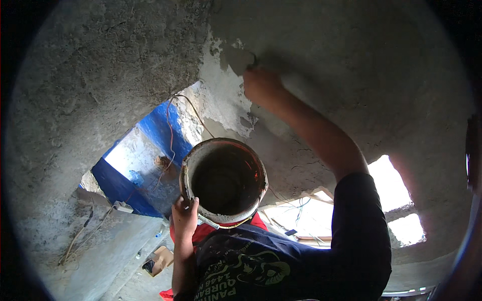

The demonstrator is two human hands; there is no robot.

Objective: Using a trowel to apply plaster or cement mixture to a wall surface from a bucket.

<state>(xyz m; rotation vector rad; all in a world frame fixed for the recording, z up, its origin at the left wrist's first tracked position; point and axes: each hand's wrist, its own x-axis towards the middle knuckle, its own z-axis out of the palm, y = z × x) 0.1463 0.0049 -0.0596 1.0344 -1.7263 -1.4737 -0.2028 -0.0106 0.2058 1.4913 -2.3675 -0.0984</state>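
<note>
My left hand [185,216] grips the left rim of a round, mortar-crusted bucket [264,186], thumb over the edge. The bucket is tilted so its dark inside shows, with grey mortar smears and some orange-red marks on the wall. How much mortar lies at the bottom is too dark to tell. Raised against the wall, my right hand [263,84] is closed on what looks like a trowel [252,58]; only a dark curved part sticks out above the fist. Beside it, damp grey plaster [233,57] borders a paler, ragged bare patch [221,90].
Left of the bucket is an opening with blue painted sides [125,188] and a loose brown cable [172,120]. Bright openings [389,183] break the wall at right. A cardboard box [161,260] lies on the floor below left. Wires [75,246] hang at far left.
</note>
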